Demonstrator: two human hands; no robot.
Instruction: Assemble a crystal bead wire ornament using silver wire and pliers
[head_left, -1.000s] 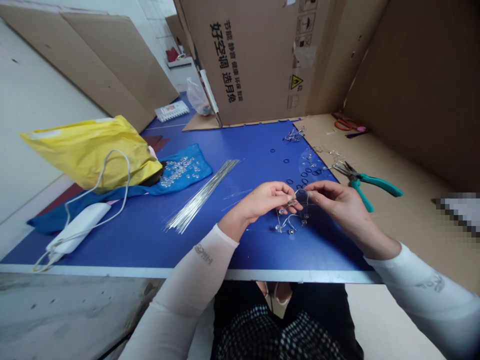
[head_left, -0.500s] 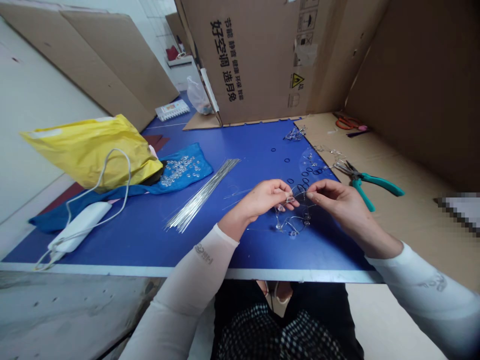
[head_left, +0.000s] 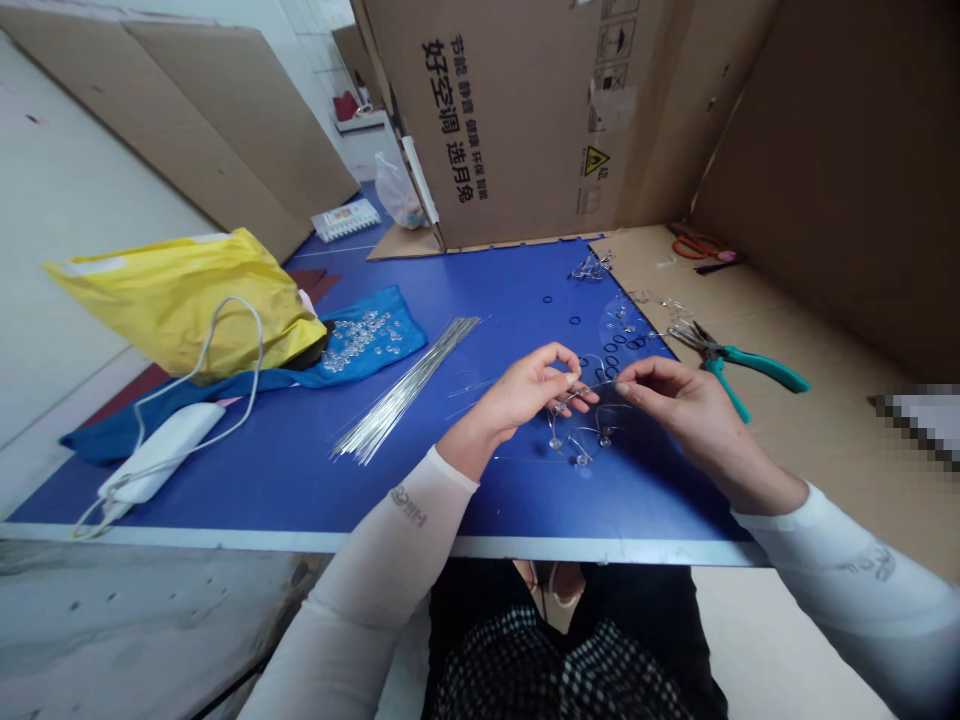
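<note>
Thumb and fingertips of my left hand (head_left: pixel 536 392) pinch a thin silver wire strung with clear beads (head_left: pixel 582 459). Its beaded loops dangle below my fingers, just over the blue table. On the right, my right hand (head_left: pixel 667 400) has thumb and forefinger pressed together at the wire's other side, close to the left fingertips. Exactly where the wire passes between the fingers is too fine to make out. Several small black rings (head_left: pixel 610 362) lie on the table right behind the hands.
A bundle of straight wires (head_left: pixel 409 390) lies left of my hands. Loose clear beads (head_left: pixel 358 338) rest on a blue cloth (head_left: pixel 409 325) by a yellow bag (head_left: pixel 187 300). Green-handled pliers (head_left: pixel 757 365) and orange scissors (head_left: pixel 697 247) lie on cardboard at right. A white power strip (head_left: pixel 157 460) sits front left.
My left thumb and forefinger have shifted up a little and are more rounded. The hanging beaded loops have swung slightly left. My right hand stays in nearly the same place.
</note>
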